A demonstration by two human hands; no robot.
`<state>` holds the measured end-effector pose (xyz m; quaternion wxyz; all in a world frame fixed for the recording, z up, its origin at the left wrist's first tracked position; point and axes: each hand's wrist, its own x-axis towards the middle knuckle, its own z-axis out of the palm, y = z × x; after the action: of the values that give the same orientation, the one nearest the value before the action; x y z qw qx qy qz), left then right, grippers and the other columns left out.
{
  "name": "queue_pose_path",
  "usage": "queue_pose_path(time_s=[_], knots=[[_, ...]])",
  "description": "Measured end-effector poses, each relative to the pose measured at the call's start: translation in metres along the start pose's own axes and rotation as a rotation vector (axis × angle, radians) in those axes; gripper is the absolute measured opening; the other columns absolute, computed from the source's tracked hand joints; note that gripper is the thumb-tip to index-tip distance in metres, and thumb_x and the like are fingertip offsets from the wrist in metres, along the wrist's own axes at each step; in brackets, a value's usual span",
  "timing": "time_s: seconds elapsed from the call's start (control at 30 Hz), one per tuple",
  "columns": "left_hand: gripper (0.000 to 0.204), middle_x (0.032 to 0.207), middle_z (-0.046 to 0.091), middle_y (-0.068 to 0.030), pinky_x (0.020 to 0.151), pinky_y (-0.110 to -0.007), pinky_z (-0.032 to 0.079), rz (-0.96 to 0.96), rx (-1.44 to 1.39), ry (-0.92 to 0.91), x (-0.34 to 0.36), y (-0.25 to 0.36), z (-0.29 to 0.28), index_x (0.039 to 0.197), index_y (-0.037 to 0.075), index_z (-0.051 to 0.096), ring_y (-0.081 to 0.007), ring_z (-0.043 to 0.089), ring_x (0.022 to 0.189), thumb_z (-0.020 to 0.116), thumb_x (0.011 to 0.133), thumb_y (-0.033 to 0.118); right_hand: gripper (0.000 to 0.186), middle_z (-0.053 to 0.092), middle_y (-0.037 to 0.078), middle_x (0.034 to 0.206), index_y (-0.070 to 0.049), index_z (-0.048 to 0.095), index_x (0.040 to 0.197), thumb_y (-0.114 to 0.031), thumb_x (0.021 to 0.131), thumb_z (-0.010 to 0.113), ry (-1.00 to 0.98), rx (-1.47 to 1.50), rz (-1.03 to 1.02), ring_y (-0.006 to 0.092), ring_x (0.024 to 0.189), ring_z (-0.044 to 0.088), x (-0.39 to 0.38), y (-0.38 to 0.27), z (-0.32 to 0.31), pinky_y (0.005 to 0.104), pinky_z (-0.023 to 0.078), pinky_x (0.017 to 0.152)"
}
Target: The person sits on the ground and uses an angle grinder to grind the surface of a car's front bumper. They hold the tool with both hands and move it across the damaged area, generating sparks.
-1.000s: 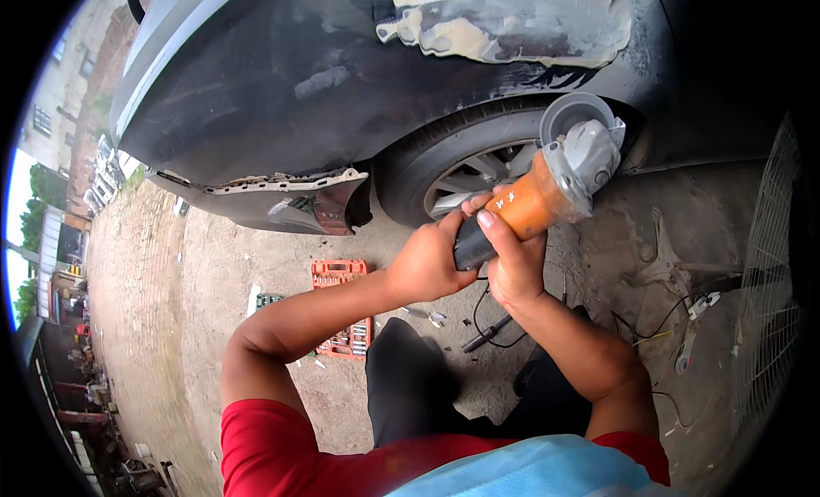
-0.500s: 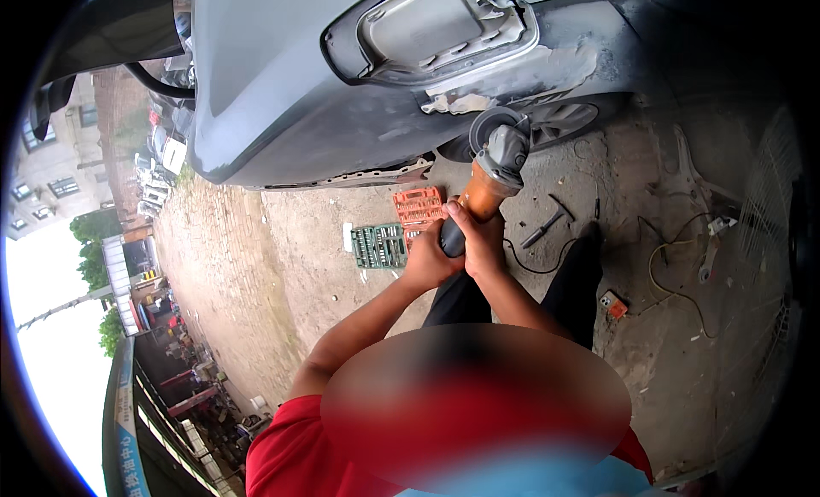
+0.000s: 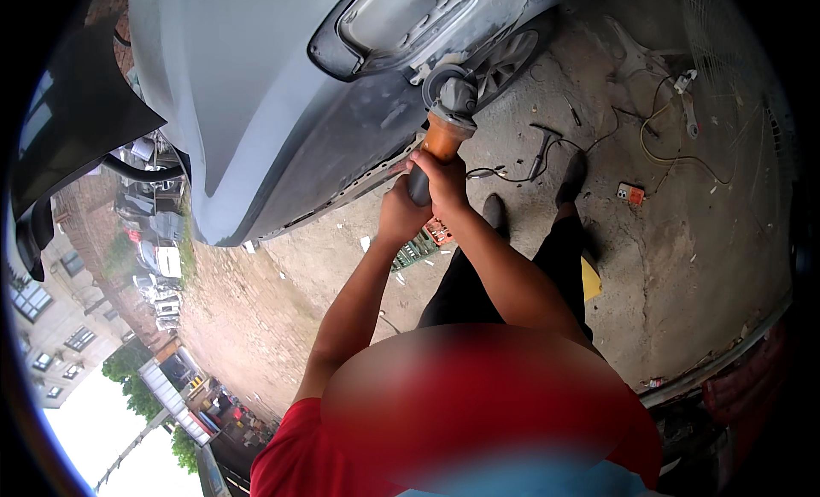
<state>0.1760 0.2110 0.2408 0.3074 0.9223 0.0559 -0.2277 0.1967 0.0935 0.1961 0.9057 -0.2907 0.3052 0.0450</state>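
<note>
Both of my hands hold an orange angle grinder (image 3: 446,136) with a grey head and a round disc. My left hand (image 3: 401,213) is wrapped round the dark rear end of its body. Just ahead of it, my right hand (image 3: 444,182) grips the body, its thumb lying along the top. The disc (image 3: 441,80) is at the torn, pale-edged patch below a recessed opening (image 3: 397,23) in the grey car body (image 3: 222,78). Whether the disc touches the metal I cannot tell. A wheel (image 3: 511,65) shows just beyond the grinder head.
An opened tool case (image 3: 417,251) lies on the ground, partly behind my arms. A hammer-shaped tool (image 3: 544,147) and a dark cable (image 3: 598,142) lie right of the grinder. Farther right are an orange phone-like item (image 3: 630,194) and a yellow cable (image 3: 683,158).
My view has turned, and the car and ground appear rotated. Both hands have carried the grinder closer to the torn patch, keeping the same grip. My feet stand farther from the tool case.
</note>
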Motion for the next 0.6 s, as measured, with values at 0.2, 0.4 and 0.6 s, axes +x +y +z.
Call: queue_pose_path(time_s=[0.2,0.4,0.6], knots=[[0.066,0.098,0.08,-0.0237,0.083,-0.046,0.06,0.096,0.122,-0.063,0.01,-0.005,-0.022,0.113,-0.006,0.071,-0.0349,0.081,0.091,0.099,0.07,0.037,0.02,0.076,0.008,0.092,-0.001,0.072,0.104,-0.013,0.093,0.083,0.073,0.213,0.068,0.0203,0.085,0.075,0.0,0.015,0.01,0.0359,0.062,0.082],[0.068,0.099,0.081,-0.0229,0.082,-0.045,0.061,0.121,0.148,-0.05,0.023,0.006,-0.034,0.114,-0.006,0.072,-0.0311,0.081,0.094,0.1,0.07,0.036,0.018,0.075,0.007,0.096,-0.001,0.073,0.102,-0.012,0.092,0.083,0.03,0.199,0.002,0.0204,0.087,0.075,0.016,0.014,0.018,0.0366,0.062,0.084],[0.071,0.1,0.082,-0.0215,0.084,-0.044,0.061,0.103,0.208,-0.064,0.027,0.014,-0.039,0.117,-0.006,0.07,-0.03,0.082,0.099,0.101,0.07,0.038,0.015,0.075,0.006,0.093,-0.001,0.072,0.099,-0.012,0.093,0.081,0.022,0.261,-0.028,0.0192,0.086,0.074,0.016,0.012,0.022,0.0363,0.06,0.081]])
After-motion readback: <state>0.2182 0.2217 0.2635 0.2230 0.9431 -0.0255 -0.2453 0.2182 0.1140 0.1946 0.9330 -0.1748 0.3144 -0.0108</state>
